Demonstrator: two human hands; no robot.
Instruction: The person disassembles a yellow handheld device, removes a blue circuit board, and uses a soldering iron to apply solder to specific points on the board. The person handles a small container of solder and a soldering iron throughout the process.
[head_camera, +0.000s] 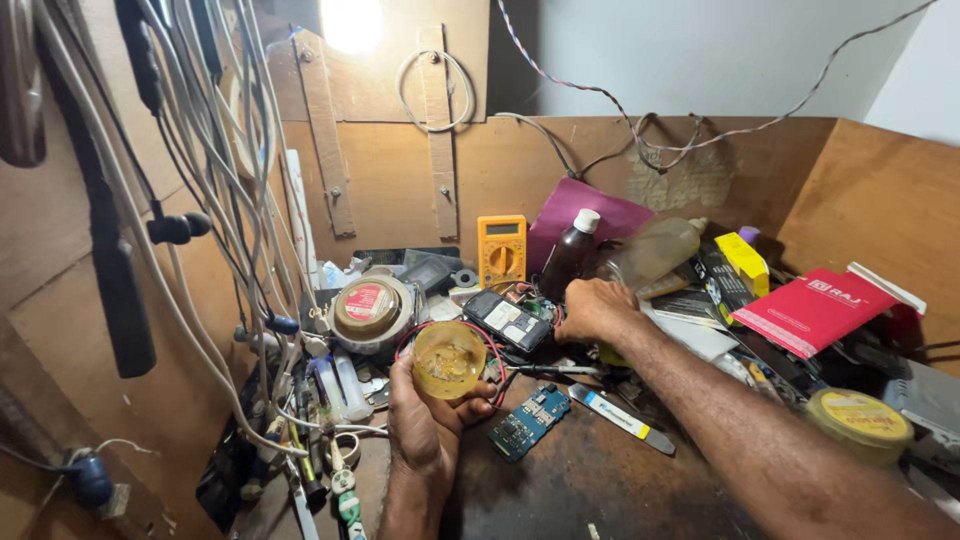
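Left hand (425, 425) grip clasping small yellow tub (449, 359); right hand (592, 310) fist-curled amid clutter beside dark bottle (567, 257), grip contents unclear

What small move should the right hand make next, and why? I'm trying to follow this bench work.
Probably draw the right hand back toward the small yellow tub that the left hand holds up open. The right hand is closed among the clutter beside the dark bottle; what it grips, if anything, is hidden.

Circuit board (529, 421) lies right of jar (449, 359), seemingly before phone (507, 321).
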